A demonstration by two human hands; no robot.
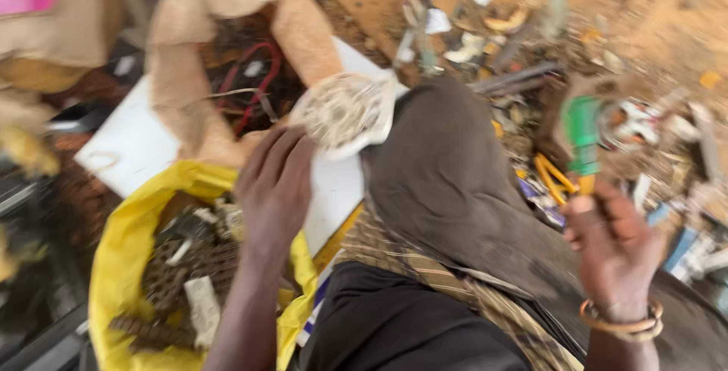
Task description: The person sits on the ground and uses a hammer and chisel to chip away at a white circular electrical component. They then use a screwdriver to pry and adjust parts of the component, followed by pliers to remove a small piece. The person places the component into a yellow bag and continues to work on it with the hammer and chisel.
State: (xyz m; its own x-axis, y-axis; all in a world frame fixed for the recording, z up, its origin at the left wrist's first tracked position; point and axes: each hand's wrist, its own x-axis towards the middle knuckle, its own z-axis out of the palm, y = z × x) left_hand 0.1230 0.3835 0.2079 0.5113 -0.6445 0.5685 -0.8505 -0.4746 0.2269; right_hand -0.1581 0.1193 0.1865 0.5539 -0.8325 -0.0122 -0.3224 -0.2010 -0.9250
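Disc [345, 113] of pale, perforated plastic is lying just beyond my left hand [274, 181], fingertips pinching its near edge; my right hand [614, 238] is gripping a green-handled tool [583, 134] upright, well apart.

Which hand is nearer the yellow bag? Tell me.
Left. The left hand holds a round white part right above the yellow bag; the right hand, gripping a green-handled tool, is far across the lap.

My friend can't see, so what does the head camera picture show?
The left hand holds a round whitish perforated disc above a yellow plastic bag of scrap. The right hand grips a green-handled tool over littered sandy ground.
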